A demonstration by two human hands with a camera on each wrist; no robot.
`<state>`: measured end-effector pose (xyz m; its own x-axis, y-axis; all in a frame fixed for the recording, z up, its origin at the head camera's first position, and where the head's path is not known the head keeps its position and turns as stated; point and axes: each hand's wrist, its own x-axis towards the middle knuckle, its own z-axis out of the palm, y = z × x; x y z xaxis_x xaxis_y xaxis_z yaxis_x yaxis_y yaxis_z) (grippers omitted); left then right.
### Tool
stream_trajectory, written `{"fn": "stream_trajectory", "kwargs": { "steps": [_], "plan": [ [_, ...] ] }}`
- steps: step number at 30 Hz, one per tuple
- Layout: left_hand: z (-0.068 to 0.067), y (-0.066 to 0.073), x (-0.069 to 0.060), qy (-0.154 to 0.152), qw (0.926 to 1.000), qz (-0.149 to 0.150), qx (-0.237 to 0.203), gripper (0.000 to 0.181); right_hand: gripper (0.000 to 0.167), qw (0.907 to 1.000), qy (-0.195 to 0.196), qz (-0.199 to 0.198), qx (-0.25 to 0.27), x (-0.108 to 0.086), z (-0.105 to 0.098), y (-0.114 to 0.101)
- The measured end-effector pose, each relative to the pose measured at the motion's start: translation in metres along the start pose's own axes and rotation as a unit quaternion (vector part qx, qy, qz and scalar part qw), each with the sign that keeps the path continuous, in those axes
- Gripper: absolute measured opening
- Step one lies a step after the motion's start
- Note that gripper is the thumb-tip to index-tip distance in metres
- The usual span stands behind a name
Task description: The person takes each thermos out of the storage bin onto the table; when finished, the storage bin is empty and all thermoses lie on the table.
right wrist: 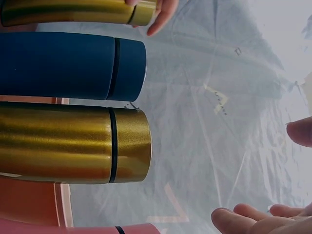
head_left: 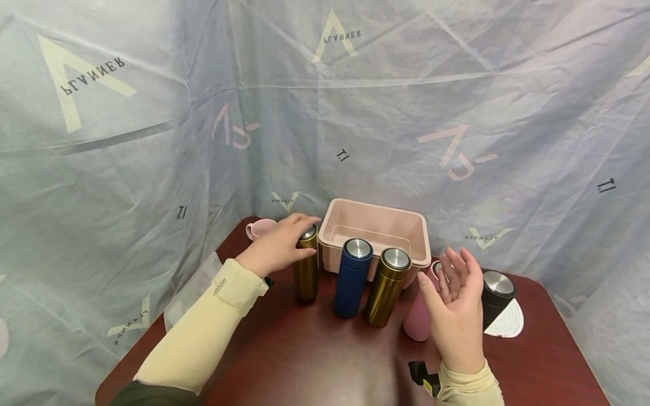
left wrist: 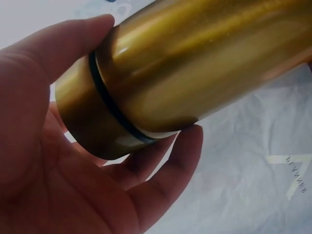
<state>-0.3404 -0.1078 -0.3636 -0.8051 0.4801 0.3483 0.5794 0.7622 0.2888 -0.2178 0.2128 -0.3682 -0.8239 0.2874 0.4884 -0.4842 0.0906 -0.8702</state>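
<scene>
At the left of the row, my left hand [head_left: 278, 243] has its thumb and fingers curved round the capped top of a gold thermos flask [head_left: 306, 279]. In the left wrist view, the thumb [left wrist: 73, 41] and fingertips touch opposite sides of that flask near the dark ring, and the palm stays off the cap. A blue flask [head_left: 351, 287] and a second gold flask [head_left: 384, 293] stand upright beside it. My right hand [head_left: 459, 316] is raised with fingers spread and holds nothing. Behind it, partly hidden, are a pink flask [head_left: 417, 321] and a black flask [head_left: 495, 299].
A pink bin [head_left: 376, 211] stands behind the flasks. At the back left is a pink cup [head_left: 261, 228], partly covered by the left hand. A white printed round piece [head_left: 510, 322] lies by the black flask on the dark red table [head_left: 315, 361]. Grey printed cloth hangs around.
</scene>
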Motion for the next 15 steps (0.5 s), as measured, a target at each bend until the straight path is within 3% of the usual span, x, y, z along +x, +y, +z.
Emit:
{"fn": "stream_trajectory", "kwargs": {
  "steps": [7, 15],
  "plan": [
    [0.009, -0.004, -0.002, -0.001, 1.0, 0.005, 0.001, 0.07, 0.079, 1.0, 0.0, -0.002, 0.003, 0.001, 0.001, -0.001],
    [0.014, -0.004, -0.002, -0.026, 0.9996, -0.005, 0.011, 0.071, 0.078, 0.9998, -0.005, -0.008, 0.018, 0.003, 0.001, 0.002]
  ]
}}
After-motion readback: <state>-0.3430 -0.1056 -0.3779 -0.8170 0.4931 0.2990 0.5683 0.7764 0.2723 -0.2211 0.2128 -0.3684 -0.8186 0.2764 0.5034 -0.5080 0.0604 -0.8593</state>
